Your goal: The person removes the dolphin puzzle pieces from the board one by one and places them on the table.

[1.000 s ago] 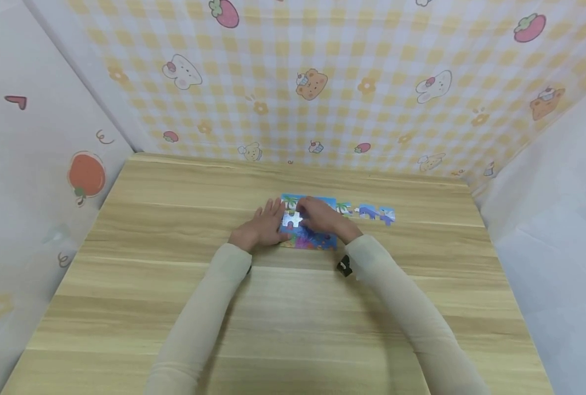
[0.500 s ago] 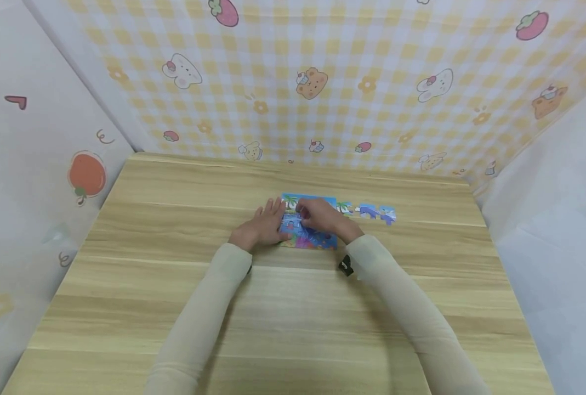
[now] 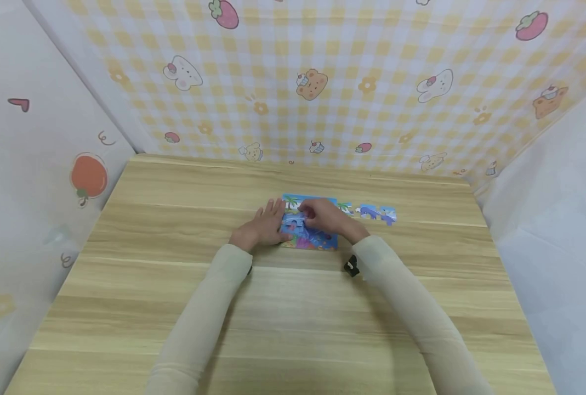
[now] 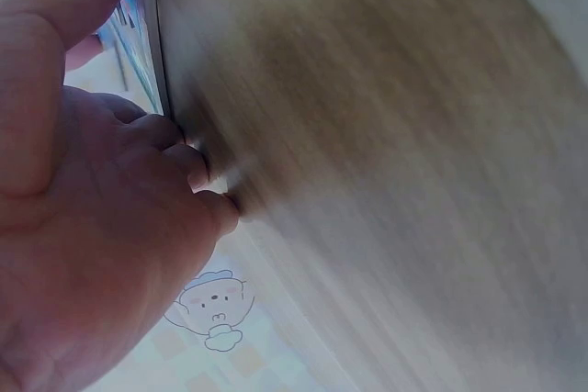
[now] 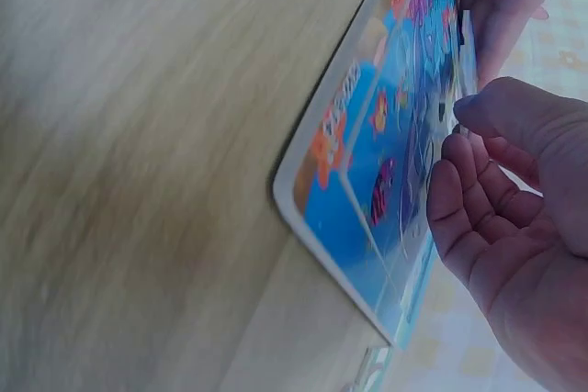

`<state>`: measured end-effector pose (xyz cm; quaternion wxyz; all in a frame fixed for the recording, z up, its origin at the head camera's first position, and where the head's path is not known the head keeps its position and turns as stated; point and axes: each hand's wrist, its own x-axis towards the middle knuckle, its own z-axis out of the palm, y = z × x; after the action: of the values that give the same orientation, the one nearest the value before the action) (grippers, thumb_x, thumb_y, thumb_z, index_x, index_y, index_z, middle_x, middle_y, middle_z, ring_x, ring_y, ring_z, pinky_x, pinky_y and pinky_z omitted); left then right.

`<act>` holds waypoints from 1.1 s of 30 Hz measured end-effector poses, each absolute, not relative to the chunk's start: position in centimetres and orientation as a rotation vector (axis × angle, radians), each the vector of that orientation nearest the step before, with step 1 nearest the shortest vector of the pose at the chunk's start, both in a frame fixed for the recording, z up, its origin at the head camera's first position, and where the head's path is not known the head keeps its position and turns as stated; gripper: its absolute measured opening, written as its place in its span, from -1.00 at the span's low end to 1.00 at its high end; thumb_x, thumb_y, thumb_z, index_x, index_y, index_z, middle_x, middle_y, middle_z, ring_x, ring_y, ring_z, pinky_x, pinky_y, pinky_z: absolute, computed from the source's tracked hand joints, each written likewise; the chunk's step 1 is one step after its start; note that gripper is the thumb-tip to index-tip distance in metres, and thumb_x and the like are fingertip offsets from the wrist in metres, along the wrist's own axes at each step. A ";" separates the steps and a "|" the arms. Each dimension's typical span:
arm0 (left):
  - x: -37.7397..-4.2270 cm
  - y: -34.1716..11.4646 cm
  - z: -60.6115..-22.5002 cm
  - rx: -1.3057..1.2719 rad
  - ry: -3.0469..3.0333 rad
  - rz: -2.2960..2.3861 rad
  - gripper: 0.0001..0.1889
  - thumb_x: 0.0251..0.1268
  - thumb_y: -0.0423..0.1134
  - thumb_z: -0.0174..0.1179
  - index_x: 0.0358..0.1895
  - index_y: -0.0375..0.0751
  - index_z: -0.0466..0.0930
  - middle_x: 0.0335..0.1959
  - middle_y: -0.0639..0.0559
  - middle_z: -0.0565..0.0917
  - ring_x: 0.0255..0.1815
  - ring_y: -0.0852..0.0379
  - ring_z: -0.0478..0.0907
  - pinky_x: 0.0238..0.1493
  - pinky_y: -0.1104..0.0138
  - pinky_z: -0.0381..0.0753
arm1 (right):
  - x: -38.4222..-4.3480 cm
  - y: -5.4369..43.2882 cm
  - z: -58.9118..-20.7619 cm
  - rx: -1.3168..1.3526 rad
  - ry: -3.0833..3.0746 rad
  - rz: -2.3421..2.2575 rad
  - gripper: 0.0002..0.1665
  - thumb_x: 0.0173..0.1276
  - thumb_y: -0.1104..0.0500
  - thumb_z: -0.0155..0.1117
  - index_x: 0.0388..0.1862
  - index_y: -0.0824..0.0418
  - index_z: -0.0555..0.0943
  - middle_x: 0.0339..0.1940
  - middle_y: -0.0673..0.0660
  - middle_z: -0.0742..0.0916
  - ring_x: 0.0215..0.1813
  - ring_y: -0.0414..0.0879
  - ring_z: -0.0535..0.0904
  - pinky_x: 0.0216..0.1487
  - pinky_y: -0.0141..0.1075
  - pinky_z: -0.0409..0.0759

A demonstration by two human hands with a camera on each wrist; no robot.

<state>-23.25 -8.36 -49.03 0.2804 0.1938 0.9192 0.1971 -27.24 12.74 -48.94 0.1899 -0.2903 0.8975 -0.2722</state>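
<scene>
A jigsaw puzzle board (image 3: 329,240) with a blue sea scene lies flat on the table. My left hand (image 3: 263,226) rests at its left edge, fingers straight and spread, thumb by the lower left corner. Over the board's left middle, my right hand (image 3: 324,215) pinches a blue puzzle piece (image 3: 293,221) between thumb and fingers. In the right wrist view the piece (image 5: 468,48) shows edge-on, close over the board (image 5: 367,190). The left wrist view has the left hand (image 4: 110,208) beside the board's edge (image 4: 158,43).
Right of the board lie loose puzzle pieces: one with a palm tree (image 3: 343,208), one with a whale (image 3: 368,212) and another blue one (image 3: 388,214). A black wrist camera (image 3: 352,266) hangs under the right sleeve. A checked cloth (image 3: 283,109) stands behind the wooden table (image 3: 293,312).
The piece under the right hand has gone from a bright glare to showing its blue picture. The right hand and wrist have shifted slightly right. The left hand has stayed in place.
</scene>
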 end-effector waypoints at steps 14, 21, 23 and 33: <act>-23.1 -8.5 -49.1 0.523 2.468 0.533 0.02 0.45 0.12 0.08 0.59 -0.25 -0.45 0.61 -0.16 -0.47 0.61 -0.11 -0.57 0.59 0.00 -0.44 | -26.4 15.9 -48.2 -0.818 2.598 -0.773 -0.62 0.31 0.26 0.33 0.11 0.29 0.62 -0.19 0.11 0.71 -0.16 -0.06 0.59 -0.07 -0.21 0.64; -23.2 -8.5 -49.2 0.524 2.472 0.536 0.01 0.45 0.12 0.08 0.59 -0.25 -0.44 0.61 -0.15 -0.47 0.61 -0.10 -0.57 0.59 0.00 -0.45 | -26.0 17.8 -48.3 -0.812 2.623 -0.782 -0.66 0.31 0.28 0.32 0.06 0.30 0.62 -0.18 0.13 0.72 -0.14 -0.04 0.62 -0.07 -0.18 0.65; -23.2 -8.5 -49.2 0.525 2.469 0.540 0.01 0.45 0.12 0.08 0.59 -0.26 -0.43 0.61 -0.15 -0.47 0.61 -0.10 -0.57 0.59 -0.01 -0.45 | -25.8 18.3 -48.4 -0.796 2.618 -0.794 -0.66 0.31 0.29 0.33 0.06 0.31 0.62 -0.18 0.13 0.73 -0.14 -0.05 0.62 -0.07 -0.19 0.65; -23.2 -8.5 -49.1 0.537 2.467 0.552 0.01 0.45 0.12 0.08 0.59 -0.26 -0.43 0.61 -0.15 -0.47 0.61 -0.10 -0.58 0.59 0.00 -0.45 | -25.1 20.8 -49.1 -0.765 2.586 -0.834 -0.65 0.33 0.32 0.31 0.09 0.34 0.61 -0.17 0.15 0.73 -0.15 -0.04 0.61 -0.06 -0.16 0.64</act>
<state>-23.18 -8.54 -49.12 0.2750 0.1999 0.9178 0.2053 -25.15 20.83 -49.11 0.1586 -0.2676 0.9046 -0.2916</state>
